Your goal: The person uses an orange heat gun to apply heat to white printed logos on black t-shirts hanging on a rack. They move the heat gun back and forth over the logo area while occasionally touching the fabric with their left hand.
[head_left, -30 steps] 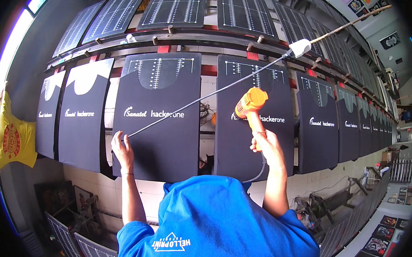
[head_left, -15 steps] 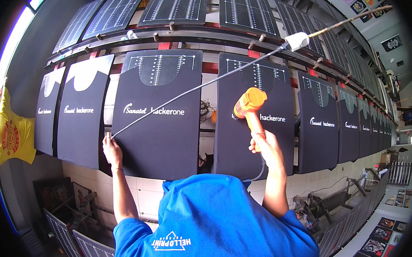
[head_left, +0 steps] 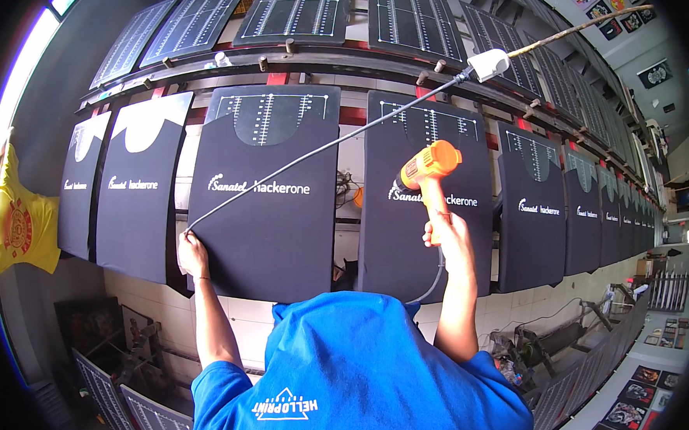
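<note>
My right hand (head_left: 454, 240) is wrapped round the handle of an orange heat gun (head_left: 431, 167). Its dark nozzle points at the left part of the white print on a black shirt (head_left: 405, 249), which is stretched over a board. At the left edge of the neighbouring black shirt (head_left: 269, 238), my left hand (head_left: 193, 255) pinches a grey cable (head_left: 317, 148). That cable slants up over both shirts to a white connector (head_left: 489, 64). A second cord (head_left: 440, 274) hangs below the heat gun's handle.
More boards with black printed shirts (head_left: 531, 217) line up on both sides. Behind a dark metal rail (head_left: 321, 60) stands another row of bare marked boards (head_left: 293, 10). A tan rope (head_left: 572, 36) leads up from the connector. At the far left is a person in a yellow shirt (head_left: 28, 226).
The heat gun has swung to the right, its nozzle now lower and angled leftward, uncovering part of the print. My left hand has moved slightly right and down with the cable.
</note>
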The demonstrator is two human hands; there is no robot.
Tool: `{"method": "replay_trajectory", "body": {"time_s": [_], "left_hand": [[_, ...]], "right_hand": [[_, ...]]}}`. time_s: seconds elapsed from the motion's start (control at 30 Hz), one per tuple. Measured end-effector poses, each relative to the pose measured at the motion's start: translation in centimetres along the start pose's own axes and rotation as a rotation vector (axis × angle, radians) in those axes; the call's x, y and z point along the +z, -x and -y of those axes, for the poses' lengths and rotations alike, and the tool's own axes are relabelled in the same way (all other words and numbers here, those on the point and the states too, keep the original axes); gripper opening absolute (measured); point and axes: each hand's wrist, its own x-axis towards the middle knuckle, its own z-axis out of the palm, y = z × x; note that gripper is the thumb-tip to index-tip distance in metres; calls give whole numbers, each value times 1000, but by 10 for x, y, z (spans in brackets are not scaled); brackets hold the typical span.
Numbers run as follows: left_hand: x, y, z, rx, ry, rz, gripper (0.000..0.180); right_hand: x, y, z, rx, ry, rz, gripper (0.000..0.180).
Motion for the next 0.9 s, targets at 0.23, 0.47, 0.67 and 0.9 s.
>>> {"method": "replay_trajectory", "body": {"time_s": [0.23,0.47,0.67,0.9], "left_hand": [[0,0,-1,-2,8,-29,34],[1,-1,1,-7,-23,3,34],[-1,0,0,-6,-38,-27,35],[-5,1,-5,-15,-20,-21,35]], "right_hand": [[-4,-3,1,10,-35,22,32],[0,1,-1,-16,10,53,33],[2,6,0,-6,17,97,34],[0,6,-1,-13,81,114,33]]}}
